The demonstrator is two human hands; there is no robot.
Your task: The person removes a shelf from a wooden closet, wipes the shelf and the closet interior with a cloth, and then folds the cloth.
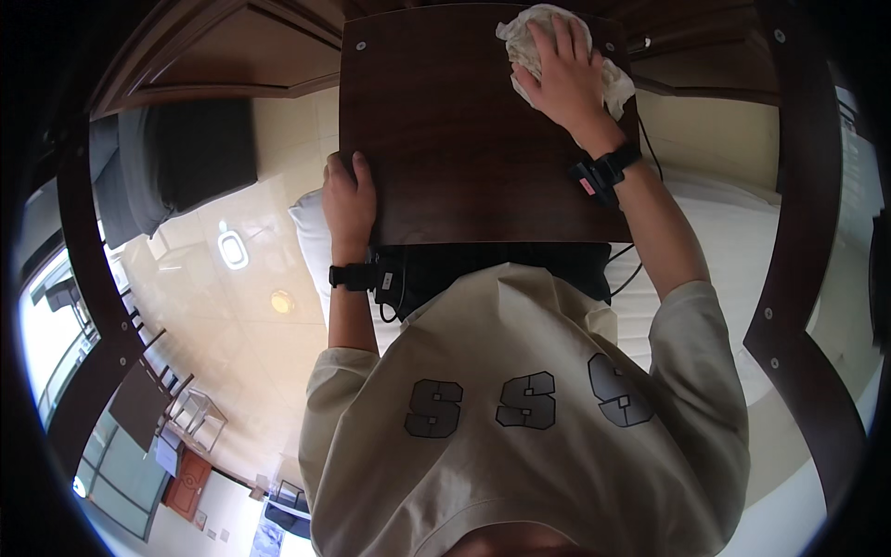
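Note:
A dark brown wood-grain panel [459, 139] spans the space in front of my body, with a screw head near each far corner. My left hand [349, 198] grips its left edge, thumb side on top and some fingers hidden over the side. At the far right corner, my right hand [567, 80] presses a crumpled, stained white cloth [518, 38] against the panel. My fingers are spread over the cloth, and one end of it bunches out beyond the right edge. Both wrists wear black straps with small devices.
Dark wooden posts with screws [769, 278] rise on both sides. Brown panelled doors [230, 56] stand beyond the panel. A dark grey cushioned seat [202, 153] is at left above glossy tile floor [257, 334]. White bedding [710, 230] lies beneath at right, near a black cable [651, 143].

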